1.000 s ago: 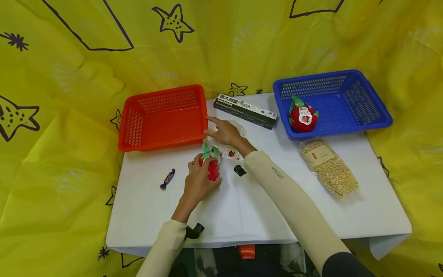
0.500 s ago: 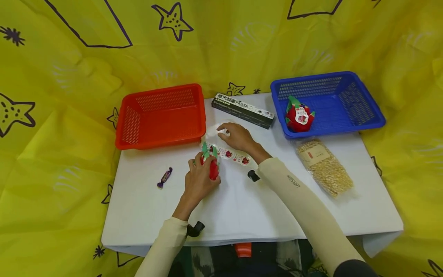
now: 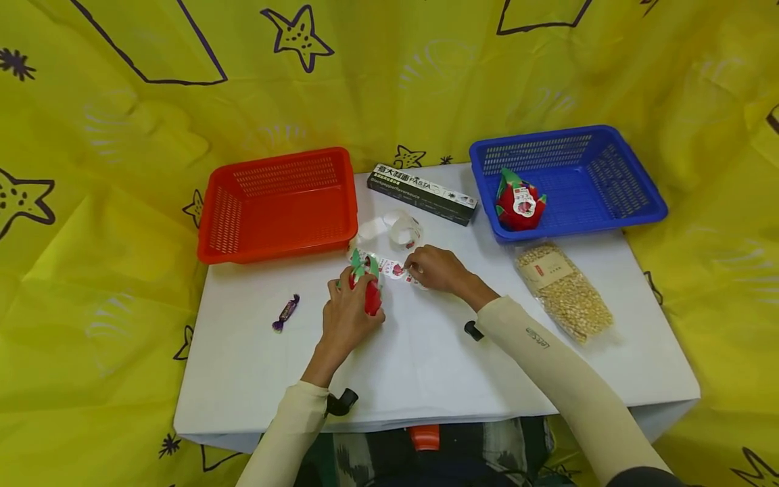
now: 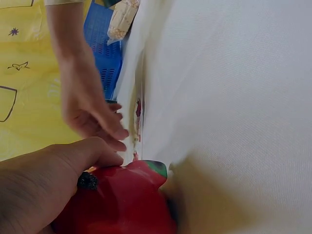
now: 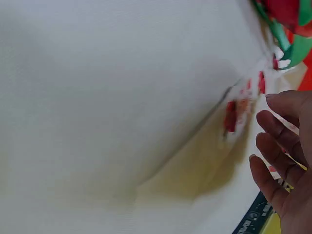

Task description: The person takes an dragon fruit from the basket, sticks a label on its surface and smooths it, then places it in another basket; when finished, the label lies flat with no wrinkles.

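My left hand (image 3: 351,314) grips a red dragon fruit (image 3: 372,297) with green leaf tips, standing on the white table in front of the red basket. In the left wrist view its glossy red side (image 4: 122,200) shows beneath the thumb. A strip of dragon fruit stickers (image 3: 389,267) runs rightward from behind the fruit, and its roll (image 3: 404,232) lies just beyond. At the strip's right end is my right hand (image 3: 439,268). In the right wrist view, its loosely bent fingers (image 5: 279,141) are spread beside the stickers (image 5: 236,114), pinching nothing.
The red basket (image 3: 276,256) stands at back left, a black pasta box (image 3: 422,195) at the back middle. The blue basket (image 3: 578,233) at right holds another, labelled dragon fruit (image 3: 520,203). A bag of corn kernels (image 3: 566,294) lies before it; a wrapped candy (image 3: 286,312) lies left.
My right hand has moved from the red basket's corner, back toward me and rightward to the strip's end, uncovering the sticker roll. My left hand stays on the dragon fruit.
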Demonstrator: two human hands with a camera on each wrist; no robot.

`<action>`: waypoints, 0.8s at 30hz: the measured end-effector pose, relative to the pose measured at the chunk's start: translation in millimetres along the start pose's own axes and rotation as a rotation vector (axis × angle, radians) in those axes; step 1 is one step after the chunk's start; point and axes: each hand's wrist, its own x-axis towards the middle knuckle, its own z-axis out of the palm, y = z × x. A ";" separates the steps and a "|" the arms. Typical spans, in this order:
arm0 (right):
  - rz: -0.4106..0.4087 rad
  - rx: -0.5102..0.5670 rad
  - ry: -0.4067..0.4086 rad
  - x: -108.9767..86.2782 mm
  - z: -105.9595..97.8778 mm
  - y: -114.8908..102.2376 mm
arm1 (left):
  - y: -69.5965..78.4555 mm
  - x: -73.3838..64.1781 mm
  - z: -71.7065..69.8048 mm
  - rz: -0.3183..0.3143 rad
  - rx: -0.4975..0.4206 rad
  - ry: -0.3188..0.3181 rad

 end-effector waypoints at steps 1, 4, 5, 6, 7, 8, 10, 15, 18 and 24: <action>0.005 -0.007 -0.006 -1.5 2.8 1.9 | 0.0 -0.1 0.1 -0.001 -0.002 -0.003; 0.016 -0.031 -0.017 -4.7 8.7 5.5 | 0.3 -0.3 0.2 -0.007 -0.005 -0.010; 0.014 -0.041 -0.018 -5.4 9.9 6.5 | 0.4 -0.2 0.2 -0.008 -0.005 -0.011; 0.010 -0.057 -0.017 -5.9 11.0 7.7 | 0.4 -0.1 0.2 -0.009 -0.006 -0.010; 0.002 -0.074 -0.015 -6.2 11.9 8.7 | 0.3 -0.1 0.2 -0.010 -0.006 -0.009; -0.008 -0.093 -0.010 -6.1 12.8 10.0 | 0.2 0.0 0.2 -0.012 -0.005 -0.008; -0.030 -0.135 0.004 -5.6 13.7 12.3 | 0.2 0.1 0.2 -0.014 -0.005 -0.007; -0.092 -0.185 0.047 -3.6 14.6 15.9 | -0.1 -0.1 0.6 -0.012 -0.001 -0.004; -0.113 -0.181 0.064 -2.9 14.3 16.0 | -0.3 0.1 0.9 -0.008 0.003 -0.004; -0.131 -0.128 0.057 -2.1 12.1 12.8 | -0.6 -0.1 -0.2 -0.008 0.004 -0.011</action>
